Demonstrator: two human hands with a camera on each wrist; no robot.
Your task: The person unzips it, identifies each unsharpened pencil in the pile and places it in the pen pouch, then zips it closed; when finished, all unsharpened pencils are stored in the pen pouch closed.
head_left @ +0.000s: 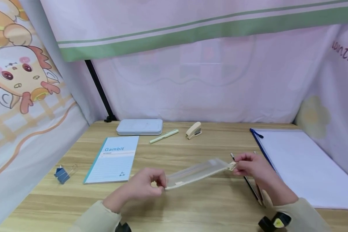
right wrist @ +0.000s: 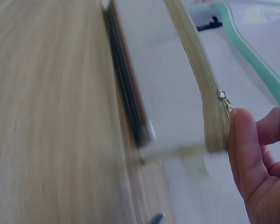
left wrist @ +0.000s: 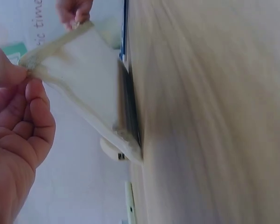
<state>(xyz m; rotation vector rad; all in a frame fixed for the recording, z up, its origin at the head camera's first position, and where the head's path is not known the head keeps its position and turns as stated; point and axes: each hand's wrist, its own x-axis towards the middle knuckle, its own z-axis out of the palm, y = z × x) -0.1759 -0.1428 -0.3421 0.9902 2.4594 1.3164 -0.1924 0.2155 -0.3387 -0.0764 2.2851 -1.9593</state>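
Observation:
A translucent pencil pouch [head_left: 198, 170] with a cream zip edge hangs between both hands above the wooden table. My left hand [head_left: 145, 183] pinches one corner between thumb and fingers. At the other end of the zip, my right hand [head_left: 256, 169] pinches the pouch by the metal zip pull [right wrist: 225, 99]. Below the right hand, a black pencil [head_left: 251, 188] and a brown one [head_left: 259, 193] lie on the table, partly hidden by that hand. Whether the pouch holds anything I cannot tell.
A notebook [head_left: 113, 161] and a blue binder clip [head_left: 62, 175] lie on the left. Further back are a pale case [head_left: 140, 127], a light green pen [head_left: 163, 136] and a cream stapler [head_left: 193, 130]. White sheets with a blue edge [head_left: 307, 167] lie on the right.

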